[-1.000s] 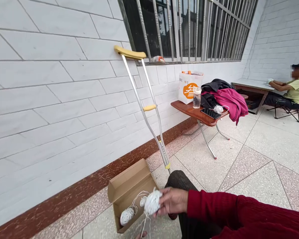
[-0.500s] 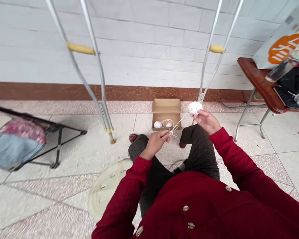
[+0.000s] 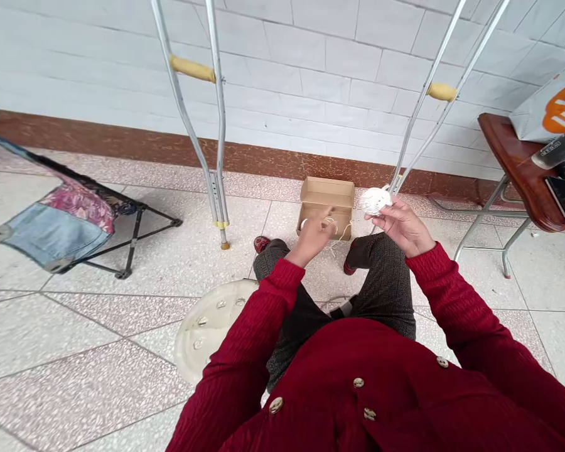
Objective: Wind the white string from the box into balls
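My right hand [image 3: 405,231] grips a ball of white yarn [image 3: 375,201] by its near side with thumb and fingertips, raised to the right of the box. In front of the open cardboard box [image 3: 328,191] is my left hand [image 3: 314,237], its index finger stretched out and slightly blurred. No ball is in it. White yarn [image 3: 343,233] loops loosely just beyond its fingers and over the box's front edge. Part of another white ball [image 3: 304,224] shows in the box, mostly covered by my left hand.
Two metal crutches [image 3: 220,125] [image 3: 417,119] lean on the tiled wall. A folding stool [image 3: 75,220] stands left, a round pale plastic stool [image 3: 193,333] beside my leg. At right, a brown chair [image 3: 513,163] carries a bag [image 3: 553,110] and a bottle [image 3: 558,147].
My left hand has loosened from the pinched yarn and extended its index finger. The taut strand between my hands is gone. My right hand still holds the ball. The camera view has shifted.
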Motion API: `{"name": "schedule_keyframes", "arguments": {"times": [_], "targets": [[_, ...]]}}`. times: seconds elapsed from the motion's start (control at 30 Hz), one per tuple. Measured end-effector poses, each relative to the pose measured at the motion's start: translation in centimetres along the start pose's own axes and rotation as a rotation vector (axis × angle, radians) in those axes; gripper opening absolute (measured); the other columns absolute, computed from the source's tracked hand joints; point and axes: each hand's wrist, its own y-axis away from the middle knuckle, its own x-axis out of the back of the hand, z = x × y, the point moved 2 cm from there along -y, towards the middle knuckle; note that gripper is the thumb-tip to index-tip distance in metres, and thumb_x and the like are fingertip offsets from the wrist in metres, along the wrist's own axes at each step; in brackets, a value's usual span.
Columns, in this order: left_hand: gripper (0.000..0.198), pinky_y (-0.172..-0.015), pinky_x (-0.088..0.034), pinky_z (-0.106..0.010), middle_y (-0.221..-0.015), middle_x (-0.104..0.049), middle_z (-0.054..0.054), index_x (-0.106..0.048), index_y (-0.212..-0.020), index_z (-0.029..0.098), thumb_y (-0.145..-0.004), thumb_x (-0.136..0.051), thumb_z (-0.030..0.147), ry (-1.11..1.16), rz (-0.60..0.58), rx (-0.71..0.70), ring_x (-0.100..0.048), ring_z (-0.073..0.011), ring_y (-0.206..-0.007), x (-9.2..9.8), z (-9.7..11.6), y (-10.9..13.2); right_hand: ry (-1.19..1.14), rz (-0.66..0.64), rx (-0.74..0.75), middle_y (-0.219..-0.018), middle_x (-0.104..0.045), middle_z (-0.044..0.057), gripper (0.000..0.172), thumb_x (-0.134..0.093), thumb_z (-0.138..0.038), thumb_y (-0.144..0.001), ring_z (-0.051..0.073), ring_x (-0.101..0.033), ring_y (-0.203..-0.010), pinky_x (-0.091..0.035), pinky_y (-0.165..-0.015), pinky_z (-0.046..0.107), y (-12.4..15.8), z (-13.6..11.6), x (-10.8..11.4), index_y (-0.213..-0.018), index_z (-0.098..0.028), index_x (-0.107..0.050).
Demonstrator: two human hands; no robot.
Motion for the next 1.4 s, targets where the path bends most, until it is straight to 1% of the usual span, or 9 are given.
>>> {"name": "schedule_keyframes", "arguments": {"times": [0.17, 0.33, 0.43, 0.57, 0.73, 0.87, 1.03, 1.17, 1.4], "targets": [[0.04, -0.078, -0.056, -0.031, -0.107, -0.074, -0.011, -0.069, -0.112, 0.013, -0.083, -0.071, 0.041, 0.483, -0.077, 0.01, -0.069, -0.0202, -0.09, -3.5, 2.9, -0.8, 0.118, -0.062, -0.034, -0.101, -0.072, 0.002, 0.049, -0.088, -0.026, -0.063, 0.014, -0.071, -0.078, -0.062, -0.071, 0.027, -0.5, 0.4, -2.3, -0.106, -0.02, -0.065], [0.036, -0.066, -0.054, -0.029, -0.07, -0.07, -0.005, -0.068, -0.084, 0.013, -0.09, -0.061, 0.048, 0.517, -0.229, 0.15, -0.064, -0.015, -0.064, -4.9, 2.3, 1.9, 0.408, 0.099, 0.228, -0.086, -0.066, -0.001, 0.042, -0.086, -0.029, -0.064, 0.009, -0.06, -0.067, -0.052, -0.058, 0.022, -2.3, 0.1, -0.9, -0.096, -0.018, -0.061], [0.032, -0.062, -0.049, -0.026, -0.065, -0.067, -0.004, -0.067, -0.079, 0.014, -0.092, -0.058, 0.042, 0.374, -0.375, 0.143, -0.061, -0.0138, -0.06, -4.4, 2.3, 3.9, 0.549, 0.196, 0.279, -0.083, -0.065, -0.001, 0.041, -0.083, -0.031, -0.064, 0.009, -0.056, -0.062, -0.046, -0.054, 0.022, -4.1, 1.5, 1.5, -0.094, -0.018, -0.058], [0.037, -0.059, -0.039, -0.024, -0.062, -0.065, -0.001, -0.064, -0.064, 0.016, -0.095, -0.052, 0.033, 0.0, -0.465, -0.048, -0.054, -0.0115, -0.057, -2.3, 3.9, 4.8, 0.66, 0.169, 0.207, -0.089, -0.066, 0.0, 0.045, -0.082, -0.034, -0.061, 0.011, -0.055, -0.067, -0.047, -0.062, 0.025, -5.4, 5.6, 4.3, -0.097, -0.017, -0.062], [0.026, -0.065, -0.041, -0.028, -0.076, -0.071, -0.003, -0.073, -0.085, 0.018, -0.097, -0.051, 0.027, -0.492, -0.23, -0.235, -0.062, -0.0171, -0.07, 0.5, 5.4, 2.6, 0.686, -0.006, 0.123, -0.089, -0.066, 0.0, 0.037, -0.082, -0.026, -0.06, 0.015, -0.059, -0.077, -0.05, -0.076, 0.031, -3.0, 9.8, 3.6, -0.093, -0.02, -0.067], [0.025, -0.079, -0.046, -0.033, -0.087, -0.074, -0.008, -0.075, -0.092, 0.017, -0.097, -0.052, 0.024, -0.716, -0.171, -0.337, -0.066, -0.0217, -0.083, 1.0, 4.5, 0.6, 0.379, -0.169, -0.106, -0.091, -0.069, 0.0, 0.038, -0.081, -0.024, -0.063, 0.016, -0.061, -0.077, -0.054, -0.07, 0.03, 0.6, 10.1, 1.0, -0.099, -0.022, -0.069], [0.024, -0.099, -0.044, -0.039, -0.095, -0.075, -0.008, -0.073, -0.097, 0.017, -0.092, -0.051, 0.011, -0.643, -0.261, -0.395, -0.066, -0.0225, -0.094, -1.0, 1.8, 1.1, 0.13, -0.101, -0.227, -0.091, -0.071, -0.001, 0.036, -0.082, -0.021, -0.063, 0.015, -0.066, -0.08, -0.06, -0.071, 0.028, 3.5, 8.2, -0.5, -0.097, -0.022, -0.072], [0.023, -0.088, -0.049, -0.035, -0.094, -0.074, -0.009, -0.072, -0.091, 0.015, -0.09, -0.05, 0.01, -0.438, -0.222, -0.202, -0.066, -0.0231, -0.093, -2.9, -1.0, 3.4, 0.08, -0.032, -0.223, -0.089, -0.074, 0.0, 0.036, -0.084, -0.025, -0.065, 0.015, -0.07, -0.075, -0.062, -0.071, 0.028, 4.0, 6.9, -0.5, -0.098, -0.02, -0.071], [0.034, -0.083, -0.047, -0.027, -0.087, -0.073, -0.002, -0.069, -0.078, 0.017, -0.099, -0.045, 0.029, -0.02, -0.407, -0.019, -0.066, -0.0159, -0.085, -4.8, -2.6, 8.7, 0.317, 0.174, -0.044, -0.075, -0.069, 0.001, 0.034, -0.085, -0.035, -0.065, 0.014, -0.064, -0.059, -0.054, -0.054, 0.028, 1.4, 5.2, 1.9, -0.082, -0.019, -0.06]]}}
